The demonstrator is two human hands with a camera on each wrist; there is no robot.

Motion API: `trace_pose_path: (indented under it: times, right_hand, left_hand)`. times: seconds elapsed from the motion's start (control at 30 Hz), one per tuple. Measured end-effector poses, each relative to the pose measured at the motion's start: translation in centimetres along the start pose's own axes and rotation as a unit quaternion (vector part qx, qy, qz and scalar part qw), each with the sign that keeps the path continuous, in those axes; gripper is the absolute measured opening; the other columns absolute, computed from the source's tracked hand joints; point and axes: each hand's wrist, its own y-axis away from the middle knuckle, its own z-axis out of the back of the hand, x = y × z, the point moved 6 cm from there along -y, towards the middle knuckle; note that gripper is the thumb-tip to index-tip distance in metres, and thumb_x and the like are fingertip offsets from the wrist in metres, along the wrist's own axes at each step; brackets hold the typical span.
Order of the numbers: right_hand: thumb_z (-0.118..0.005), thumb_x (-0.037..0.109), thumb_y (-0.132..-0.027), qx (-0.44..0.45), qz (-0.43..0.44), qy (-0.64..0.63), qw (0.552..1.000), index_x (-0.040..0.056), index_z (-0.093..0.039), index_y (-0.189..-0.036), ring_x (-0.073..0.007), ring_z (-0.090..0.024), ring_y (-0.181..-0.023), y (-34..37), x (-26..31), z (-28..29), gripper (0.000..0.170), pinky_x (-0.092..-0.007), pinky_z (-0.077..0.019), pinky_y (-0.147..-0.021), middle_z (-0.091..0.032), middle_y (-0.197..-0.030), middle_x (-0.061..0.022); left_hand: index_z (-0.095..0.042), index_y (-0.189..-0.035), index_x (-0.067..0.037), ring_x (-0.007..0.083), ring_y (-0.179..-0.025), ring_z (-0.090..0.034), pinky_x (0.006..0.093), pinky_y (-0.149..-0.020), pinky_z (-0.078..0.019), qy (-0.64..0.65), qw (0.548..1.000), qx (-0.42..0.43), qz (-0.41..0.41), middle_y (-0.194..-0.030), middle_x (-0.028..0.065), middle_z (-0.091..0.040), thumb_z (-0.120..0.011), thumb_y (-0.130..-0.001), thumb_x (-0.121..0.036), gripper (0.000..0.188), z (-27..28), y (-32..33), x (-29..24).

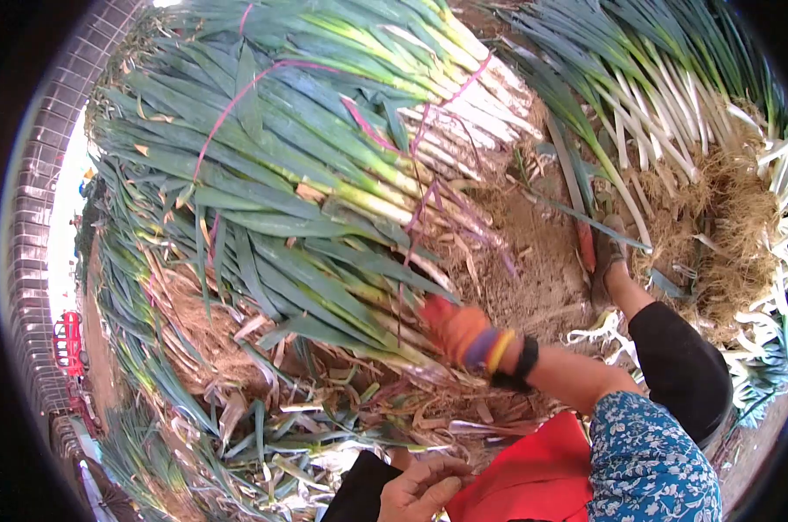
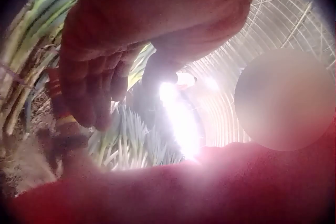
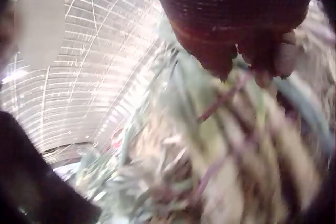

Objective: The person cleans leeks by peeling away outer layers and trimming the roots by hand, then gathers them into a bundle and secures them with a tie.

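My right hand [image 1: 460, 334], in an orange-red glove, is at the pale stalks of the lowest leek bundle [image 1: 315, 283]. A purple string [image 1: 400, 313] crosses those stalks. In the right wrist view the curled gloved fingers [image 3: 223, 58] pinch the string [image 3: 226, 98], which runs down from them over the blurred stalks [image 3: 226, 182]. My bare left hand [image 1: 422, 491] stays low over the lap, its fingers loosely bent and holding nothing; the left wrist view shows them hanging down [image 2: 100, 77].
More tied leek bundles [image 1: 281, 113] are stacked above. Loose leeks with roots [image 1: 672, 130] lie at the right, beside a shoe [image 1: 607, 261]. Leaf scraps [image 1: 324, 409] litter the soil between bundles and knees. A ribbed greenhouse wall [image 1: 46, 191] rises at the left.
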Motion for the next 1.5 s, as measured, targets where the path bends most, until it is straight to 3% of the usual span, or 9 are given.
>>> trace_pose_path:
  times: [0.23,0.33,0.4,0.9,1.07,1.3,1.37,1.43,1.5]
  right_hand:
    - [-0.051,0.030,-0.083,-0.272,0.105,-0.008,0.956,0.0059,-0.043,-0.123,-0.0316,-0.059,-0.079,-11.7,-8.3,10.7,0.048,-0.0385,-0.0477,-0.070,-0.062,-0.086,-0.0131]
    - [-0.052,0.027,-0.082,-0.021,-0.253,-0.501,0.827,0.0055,-0.052,-0.105,-0.0329,-0.060,-0.075,-12.2,-11.7,7.3,0.031,-0.0379,-0.0484,-0.064,-0.062,-0.078,-0.0140]
    - [-0.049,0.026,-0.086,-0.059,-0.080,0.084,0.991,0.0089,-0.054,-0.091,-0.0333,-0.056,-0.063,-12.4,-9.9,7.5,0.019,-0.0381,-0.0449,-0.054,-0.058,-0.067,-0.0128]
    - [-0.054,0.020,-0.087,-0.265,0.024,-0.111,0.957,0.0051,-0.058,-0.085,-0.0249,-0.057,-0.067,13.2,-6.8,6.3,0.016,-0.0332,-0.0453,-0.058,-0.056,-0.072,-0.0116]
    - [-0.053,0.015,-0.080,0.068,-0.057,-0.001,0.996,0.0058,-0.061,-0.086,-0.0285,-0.060,-0.076,18.2,-7.8,-10.3,0.013,-0.0372,-0.0473,-0.064,-0.062,-0.082,-0.0140]
    - [-0.061,0.019,-0.074,0.169,0.123,-0.309,0.928,0.0034,-0.063,-0.079,-0.0341,-0.057,-0.069,18.6,2.6,0.0,0.016,-0.0380,-0.0474,-0.063,-0.060,-0.072,-0.0158]
    - [-0.061,0.016,-0.080,0.309,0.097,-0.602,0.730,-0.0008,-0.064,-0.088,-0.0229,-0.062,-0.070,17.5,5.0,6.1,0.019,-0.0350,-0.0475,-0.062,-0.064,-0.074,-0.0091]
    - [-0.061,0.015,-0.082,0.307,0.135,-0.684,0.648,-0.0029,-0.061,-0.097,-0.0141,-0.062,-0.076,16.6,4.4,12.6,0.023,-0.0280,-0.0488,-0.064,-0.064,-0.077,-0.0086]
    - [-0.063,0.015,-0.082,0.260,0.057,-0.700,0.663,-0.0038,-0.060,-0.101,-0.0145,-0.062,-0.081,15.8,0.5,13.5,0.027,-0.0276,-0.0492,-0.070,-0.065,-0.083,-0.0104]
  left_hand:
    - [-0.057,-0.107,0.002,0.0170,-0.087,-0.062,0.0270,-0.076,-0.0505,0.042,0.998,-0.015,0.033,-0.099,0.0099,-0.064,-0.053,-0.090,-0.011,0.021,-1.0,-0.5,-0.3]
    - [-0.057,-0.107,0.001,0.0169,-0.085,-0.062,0.0263,-0.074,-0.0505,0.027,1.000,-0.010,0.002,-0.096,0.0098,-0.064,-0.053,-0.090,-0.010,0.021,-1.5,-0.8,-0.5]
    - [-0.057,-0.108,0.001,0.0168,-0.084,-0.062,0.0262,-0.073,-0.0504,0.023,1.000,-0.018,0.001,-0.094,0.0094,-0.064,-0.053,-0.090,-0.009,0.021,-1.6,-1.1,0.1]
    - [-0.056,-0.103,0.009,0.0199,-0.083,-0.062,0.0295,-0.076,-0.0499,-0.118,0.993,0.020,-0.014,-0.090,0.0120,-0.064,-0.049,-0.085,-0.005,0.024,-4.3,-1.3,2.0]
    - [-0.056,-0.107,0.006,0.0155,-0.081,-0.061,0.0249,-0.070,-0.0487,-0.134,0.990,0.030,-0.003,-0.093,0.0089,-0.063,-0.052,-0.087,-0.010,0.025,-5.0,-3.4,2.8]
    - [-0.051,-0.117,-0.001,0.0164,-0.092,-0.057,0.0271,-0.081,-0.0443,-0.407,0.893,0.010,-0.190,-0.104,0.0096,-0.059,-0.065,-0.075,-0.007,0.045,-5.9,-5.5,2.2]
    - [-0.049,-0.119,-0.002,0.0152,-0.093,-0.056,0.0264,-0.080,-0.0441,-0.498,0.826,-0.009,-0.263,-0.106,0.0103,-0.058,-0.066,-0.073,-0.008,0.049,-6.6,-5.3,1.6]
    - [-0.054,-0.112,-0.002,0.0111,-0.088,-0.055,0.0243,-0.075,-0.0436,-0.003,0.977,0.210,0.026,-0.100,0.0090,-0.060,-0.063,-0.081,-0.015,0.035,-8.1,-5.8,4.1]
    - [-0.055,-0.108,-0.003,0.0098,-0.083,-0.055,0.0237,-0.071,-0.0434,-0.135,0.967,0.198,0.090,-0.095,0.0071,-0.060,-0.059,-0.085,-0.019,0.028,-7.2,-6.2,6.3]
